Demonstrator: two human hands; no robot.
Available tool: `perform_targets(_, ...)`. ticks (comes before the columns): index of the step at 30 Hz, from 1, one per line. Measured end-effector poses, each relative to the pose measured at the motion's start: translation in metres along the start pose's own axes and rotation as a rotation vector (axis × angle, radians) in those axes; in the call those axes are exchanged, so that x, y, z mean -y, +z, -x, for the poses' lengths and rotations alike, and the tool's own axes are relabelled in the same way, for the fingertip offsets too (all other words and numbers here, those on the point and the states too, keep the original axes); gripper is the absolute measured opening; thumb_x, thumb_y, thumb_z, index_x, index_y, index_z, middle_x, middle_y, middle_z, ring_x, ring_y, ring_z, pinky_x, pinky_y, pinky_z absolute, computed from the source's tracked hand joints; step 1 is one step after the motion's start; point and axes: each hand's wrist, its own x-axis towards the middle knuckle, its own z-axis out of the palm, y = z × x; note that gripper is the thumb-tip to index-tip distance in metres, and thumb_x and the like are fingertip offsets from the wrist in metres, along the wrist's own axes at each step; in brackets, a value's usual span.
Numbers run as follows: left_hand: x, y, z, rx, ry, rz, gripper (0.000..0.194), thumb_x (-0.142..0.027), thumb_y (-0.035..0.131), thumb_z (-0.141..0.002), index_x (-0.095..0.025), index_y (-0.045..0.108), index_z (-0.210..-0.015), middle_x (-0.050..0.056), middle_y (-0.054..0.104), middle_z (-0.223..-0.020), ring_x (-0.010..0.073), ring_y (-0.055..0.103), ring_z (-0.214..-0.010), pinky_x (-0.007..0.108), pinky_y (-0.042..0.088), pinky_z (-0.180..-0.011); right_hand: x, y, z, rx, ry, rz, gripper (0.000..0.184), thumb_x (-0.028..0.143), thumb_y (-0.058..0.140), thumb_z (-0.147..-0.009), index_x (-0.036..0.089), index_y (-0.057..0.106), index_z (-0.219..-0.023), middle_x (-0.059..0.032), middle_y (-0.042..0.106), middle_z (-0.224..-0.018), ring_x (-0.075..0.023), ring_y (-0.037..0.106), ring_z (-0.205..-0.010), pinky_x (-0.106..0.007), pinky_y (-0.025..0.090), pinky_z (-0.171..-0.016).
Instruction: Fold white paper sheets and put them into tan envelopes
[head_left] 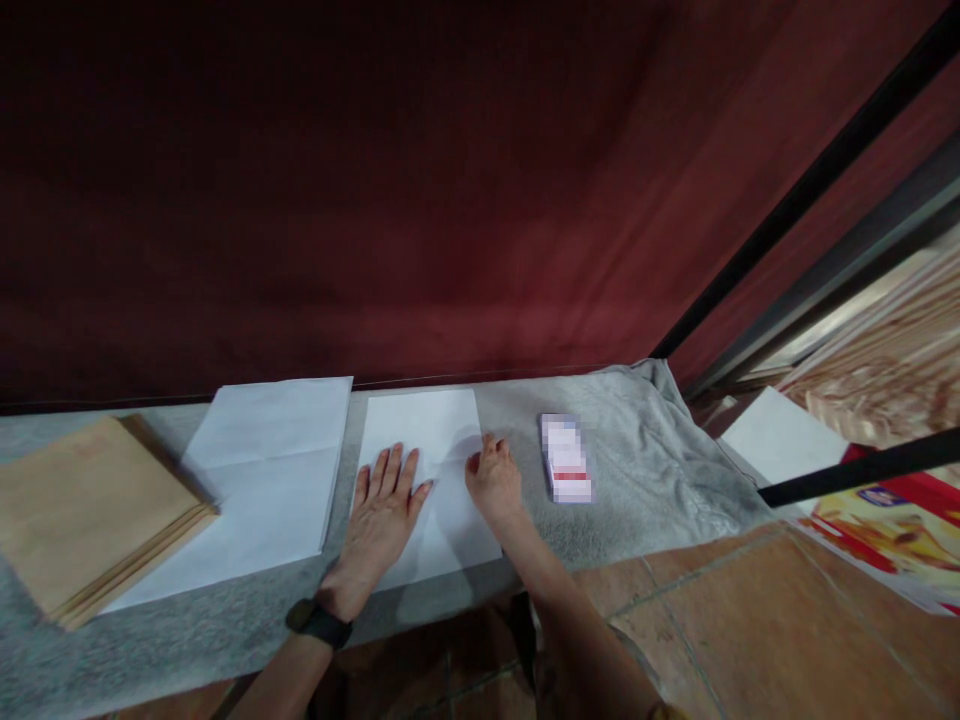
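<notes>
A white sheet of paper (420, 420) lies on the grey cloth with a faint crease across it. Palm down, my left hand (386, 505) rests on its left half, fingers stretched and slightly spread. At the sheet's right edge, my right hand (495, 480) is closed, its fingers curled under and its thumb side over the paper. What those fingers hold, if anything, is hidden. Just beyond my right hand lies a phone-sized rectangular item (567, 458), its face blurred. To the left is a stack of creased white paper (270, 470), partly covered by several brown paper envelopes or bags (97, 510).
Grey cloth (637, 430) covers the long narrow surface, rumpled at its right end. A dark red fabric wall (450, 200) rises behind it. Black bars (810, 190) slant at the right. A red-and-yellow printed box (892, 530) sits near the tiled floor (720, 600).
</notes>
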Motion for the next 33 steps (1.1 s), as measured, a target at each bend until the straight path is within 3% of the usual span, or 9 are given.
perform_targets(9, 0.000, 0.001, 0.002, -0.024, 0.008, -0.003, 0.061, -0.049, 0.027, -0.101, -0.014, 0.041, -0.149, 0.016, 0.034, -0.158, 0.0326, 0.027, -0.148, 0.055, 0.025, -0.117, -0.007, 0.002, -0.001, 0.026, -0.009, -0.045, 0.034, 0.007, 0.043, -0.091, 0.013, 0.058, -0.121, -0.0118, 0.071, -0.100, -0.0209, 0.070, -0.090, -0.029, 0.052, -0.079)
perform_targets(19, -0.007, -0.004, 0.008, -0.014, 0.031, 0.029, 0.058, -0.048, 0.030, -0.100, -0.018, 0.042, -0.149, 0.012, 0.033, -0.159, 0.0310, 0.026, -0.148, 0.054, 0.024, -0.118, -0.015, 0.000, 0.002, 0.023, -0.039, -0.037, 0.033, 0.010, 0.043, -0.092, 0.015, 0.058, -0.121, -0.0119, 0.071, -0.100, -0.0227, 0.071, -0.088, -0.031, 0.053, -0.077)
perform_targets(23, -0.008, -0.005, 0.008, -0.019, 0.031, 0.034, 0.057, -0.046, 0.030, -0.101, -0.018, 0.042, -0.148, 0.013, 0.034, -0.158, 0.0308, 0.028, -0.148, 0.055, 0.025, -0.118, -0.011, -0.008, 0.005, -0.029, -0.067, -0.012, 0.040, 0.012, 0.043, -0.094, 0.011, 0.053, -0.132, -0.0167, 0.067, -0.112, -0.0268, 0.066, -0.101, -0.038, 0.052, -0.087)
perform_targets(26, -0.012, -0.004, 0.011, -0.064, 0.053, 0.052, 0.055, -0.038, 0.030, -0.101, -0.016, 0.040, -0.149, 0.014, 0.034, -0.158, 0.0295, 0.027, -0.148, 0.055, 0.024, -0.118, 0.001, -0.006, 0.014, -0.064, -0.189, -0.089, 0.045, 0.022, 0.045, -0.097, 0.009, 0.048, -0.140, -0.0185, 0.061, -0.128, -0.0274, 0.058, -0.116, -0.041, 0.047, -0.100)
perform_targets(30, -0.019, 0.002, 0.022, -0.054, 0.170, 0.051, 0.057, -0.023, 0.038, -0.094, -0.011, 0.040, -0.149, 0.016, 0.035, -0.157, 0.0289, 0.024, -0.149, 0.052, 0.022, -0.120, 0.023, 0.010, 0.037, -0.012, -0.439, -0.227, 0.046, 0.031, 0.036, -0.103, 0.011, 0.047, -0.143, -0.0123, 0.051, -0.147, -0.0205, 0.044, -0.136, -0.034, 0.036, -0.114)
perform_targets(33, -0.020, 0.006, 0.028, -0.022, 0.218, 0.031, 0.063, -0.018, 0.045, -0.087, -0.013, 0.041, -0.149, 0.014, 0.037, -0.157, 0.0293, 0.022, -0.150, 0.051, 0.019, -0.122, 0.030, 0.021, 0.053, 0.032, -0.520, -0.210, 0.052, 0.036, 0.034, -0.104, 0.014, 0.039, -0.150, -0.0082, 0.042, -0.154, -0.0202, 0.033, -0.144, -0.039, 0.027, -0.121)
